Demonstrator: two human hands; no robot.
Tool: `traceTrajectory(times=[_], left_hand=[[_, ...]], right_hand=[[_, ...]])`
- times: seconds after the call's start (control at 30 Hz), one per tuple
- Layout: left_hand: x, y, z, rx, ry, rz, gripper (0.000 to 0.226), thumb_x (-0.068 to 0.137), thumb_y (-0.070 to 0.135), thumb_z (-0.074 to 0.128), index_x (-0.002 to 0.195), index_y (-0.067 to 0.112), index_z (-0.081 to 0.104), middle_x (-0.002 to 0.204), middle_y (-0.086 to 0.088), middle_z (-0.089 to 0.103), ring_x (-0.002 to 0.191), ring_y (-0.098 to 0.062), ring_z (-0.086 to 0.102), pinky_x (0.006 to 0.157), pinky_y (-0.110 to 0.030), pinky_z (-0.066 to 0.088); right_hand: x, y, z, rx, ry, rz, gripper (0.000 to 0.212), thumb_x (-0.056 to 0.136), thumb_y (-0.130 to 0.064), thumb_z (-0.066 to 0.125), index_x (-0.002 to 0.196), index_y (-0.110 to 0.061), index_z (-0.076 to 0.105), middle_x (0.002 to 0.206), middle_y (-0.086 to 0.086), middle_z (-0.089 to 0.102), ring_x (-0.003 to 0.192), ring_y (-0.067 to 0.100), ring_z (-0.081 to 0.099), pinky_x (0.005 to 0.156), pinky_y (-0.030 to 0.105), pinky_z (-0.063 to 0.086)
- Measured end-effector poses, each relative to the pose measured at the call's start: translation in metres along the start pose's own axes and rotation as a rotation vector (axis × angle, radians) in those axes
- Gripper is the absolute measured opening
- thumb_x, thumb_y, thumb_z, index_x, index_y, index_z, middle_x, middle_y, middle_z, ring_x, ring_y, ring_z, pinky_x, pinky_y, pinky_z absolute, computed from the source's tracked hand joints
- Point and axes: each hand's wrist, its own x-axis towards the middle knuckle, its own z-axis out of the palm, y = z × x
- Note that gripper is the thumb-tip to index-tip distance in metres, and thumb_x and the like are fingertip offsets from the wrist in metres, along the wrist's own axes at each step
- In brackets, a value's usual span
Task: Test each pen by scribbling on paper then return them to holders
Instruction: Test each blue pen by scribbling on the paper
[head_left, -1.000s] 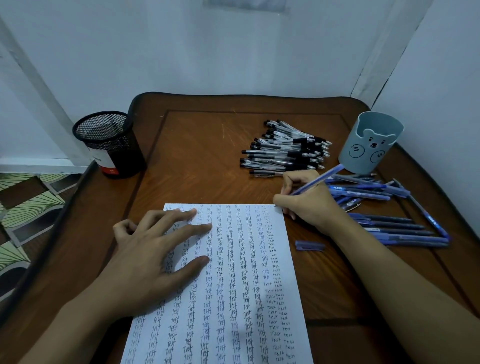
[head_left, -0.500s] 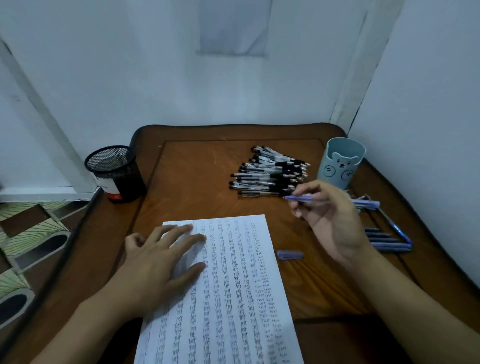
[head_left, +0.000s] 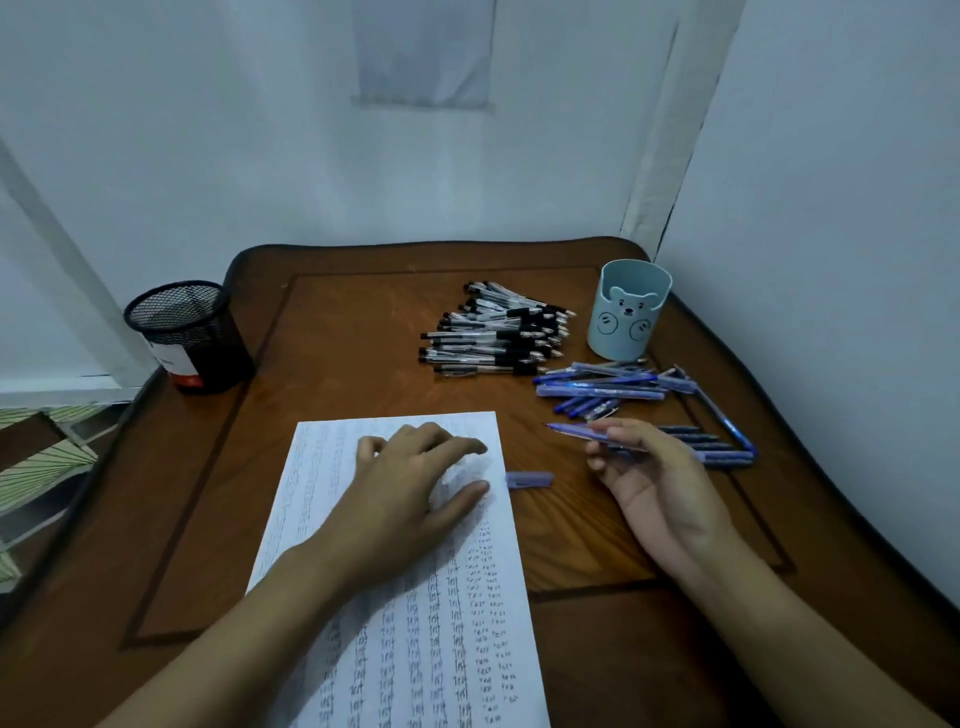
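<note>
Left hand (head_left: 415, 483) rests flat on paper (head_left: 467, 649) lettered "test"; right hand (head_left: 654, 483) pinches uncapped blue pen (head_left: 571, 429).

Brown wooden bench (head_left: 363, 364). On it: written-over paper (head_left: 311, 467) at front; black mesh holder (head_left: 192, 338) far left; blue bear holder (head_left: 628, 317) far right; black pens (head_left: 498, 338) heaped beside it; blue pens (head_left: 602, 387) scattered; loose cap (head_left: 530, 479) just right of the paper.

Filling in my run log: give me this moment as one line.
right hand: holds blue pen, tip off paper | left hand: rests on paper | pen cap: on table beside paper
</note>
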Motion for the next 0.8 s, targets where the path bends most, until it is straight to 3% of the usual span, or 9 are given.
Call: traceTrajectory(times=[0.13, 0.37, 0.5, 0.57, 0.7, 0.8], left_hand=[[0.017, 0.010, 0.017, 0.053, -0.012, 0.075, 0.046, 0.094, 0.066, 0.038, 0.128, 0.044, 0.060, 0.115, 0.017, 0.051, 0.114, -0.005, 0.046, 0.095, -0.040, 0.026], [0.029, 0.016, 0.025, 0.036, 0.032, 0.086, 0.022, 0.096, 0.055, 0.058, 0.110, 0.042, 0.070, 0.111, 0.020, 0.050, 0.111, -0.004, 0.045, 0.090, -0.039, 0.021], [0.028, 0.013, 0.016, -0.043, 0.107, 0.062, 0.021, 0.096, 0.053, 0.052, 0.104, 0.039, 0.066, 0.105, 0.019, 0.059, 0.103, -0.005, 0.051, 0.087, -0.042, 0.026], [0.024, 0.006, 0.006, -0.117, 0.147, 0.016, 0.011, 0.098, 0.051, 0.057, 0.101, 0.043, 0.063, 0.099, 0.025, 0.063, 0.097, 0.003, 0.052, 0.089, -0.043, 0.029], [0.011, -0.006, -0.021, -0.224, 0.169, -0.082, 0.025, 0.086, 0.065, 0.052, 0.098, 0.047, 0.063, 0.106, 0.035, 0.062, 0.095, 0.003, 0.058, 0.095, -0.057, 0.044], [-0.002, -0.007, -0.033, -0.229, 0.208, -0.096, 0.009, 0.091, 0.049, 0.063, 0.098, 0.043, 0.065, 0.107, 0.035, 0.062, 0.095, -0.002, 0.060, 0.100, -0.059, 0.038]], right_hand=[[-0.002, 0.001, -0.001, -0.009, 0.035, -0.024, 0.009, 0.090, 0.001, 0.059, 0.091, -0.003, 0.067, 0.079, 0.008, 0.067, 0.071, 0.016, 0.066, 0.068, 0.029, 0.050], [-0.003, 0.002, -0.003, -0.034, 0.010, -0.035, 0.010, 0.073, -0.002, 0.072, 0.080, -0.007, 0.067, 0.077, 0.007, 0.067, 0.073, 0.016, 0.063, 0.067, 0.027, 0.050], [-0.004, 0.001, -0.003, -0.029, 0.012, -0.036, 0.020, 0.074, -0.006, 0.073, 0.093, -0.006, 0.066, 0.080, 0.006, 0.068, 0.074, 0.014, 0.064, 0.068, 0.025, 0.052], [-0.004, 0.000, 0.000, -0.006, 0.004, -0.036, 0.028, 0.075, -0.006, 0.074, 0.100, -0.008, 0.062, 0.083, 0.006, 0.067, 0.075, 0.015, 0.064, 0.068, 0.025, 0.053], [-0.006, -0.001, 0.011, 0.063, -0.033, -0.004, 0.031, 0.076, -0.006, 0.072, 0.102, -0.011, 0.056, 0.081, 0.006, 0.067, 0.071, 0.016, 0.067, 0.067, 0.025, 0.054], [-0.007, 0.005, 0.023, 0.076, -0.103, 0.030, 0.026, 0.077, -0.007, 0.071, 0.096, -0.013, 0.055, 0.080, 0.007, 0.067, 0.071, 0.017, 0.067, 0.064, 0.024, 0.055]])
